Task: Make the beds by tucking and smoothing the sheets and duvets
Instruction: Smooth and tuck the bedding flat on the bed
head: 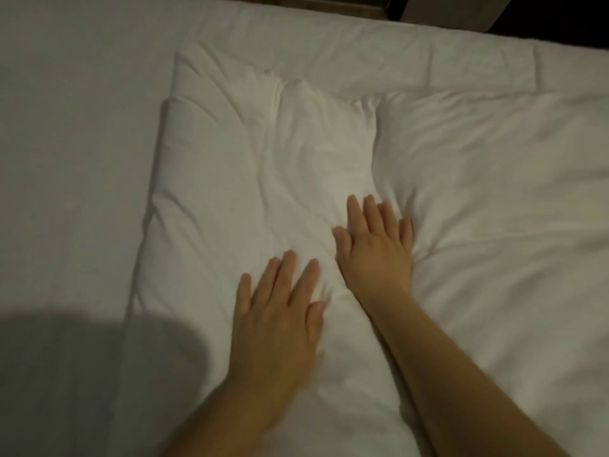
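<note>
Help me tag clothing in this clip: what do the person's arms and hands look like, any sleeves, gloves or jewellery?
The left hand and right hand are bare: no gloves, no rings that show. The left forearm and right forearm are uncovered to the picture's edge; no sleeve, watch or bracelet is in view. The left hand looks slightly blurred.

light: dim, warm, brightest on duvet
shadow: large dark patch lower left on sheet
blur: soft overall, left hand smeared

A bedroom; white duvet on sheeted bed.
</note>
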`<action>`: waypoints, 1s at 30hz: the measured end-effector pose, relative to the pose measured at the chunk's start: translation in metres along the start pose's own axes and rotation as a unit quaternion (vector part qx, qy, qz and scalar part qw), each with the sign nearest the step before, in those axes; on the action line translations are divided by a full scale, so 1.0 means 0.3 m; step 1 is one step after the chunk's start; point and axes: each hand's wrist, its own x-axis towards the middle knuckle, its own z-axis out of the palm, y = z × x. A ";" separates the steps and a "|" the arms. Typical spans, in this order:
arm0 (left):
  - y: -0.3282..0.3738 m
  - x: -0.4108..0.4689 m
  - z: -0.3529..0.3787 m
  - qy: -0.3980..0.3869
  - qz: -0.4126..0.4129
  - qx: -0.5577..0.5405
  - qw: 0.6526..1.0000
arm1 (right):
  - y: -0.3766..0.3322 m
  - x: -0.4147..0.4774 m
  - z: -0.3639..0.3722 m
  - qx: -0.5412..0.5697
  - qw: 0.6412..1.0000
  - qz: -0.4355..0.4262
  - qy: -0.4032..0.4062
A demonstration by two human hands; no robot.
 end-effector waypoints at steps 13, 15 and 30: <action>0.274 -0.429 0.080 -0.133 -0.004 0.129 0.983 | 0.255 -0.691 0.030 -0.001 0.994 -0.071 -0.087; 0.314 -0.541 0.074 -0.136 -0.011 0.116 0.984 | 0.286 -0.782 0.012 0.018 0.993 -0.062 -0.094; 0.609 -1.243 0.231 -0.021 0.026 0.065 0.997 | 0.538 -1.631 0.035 0.004 0.999 -0.015 -0.040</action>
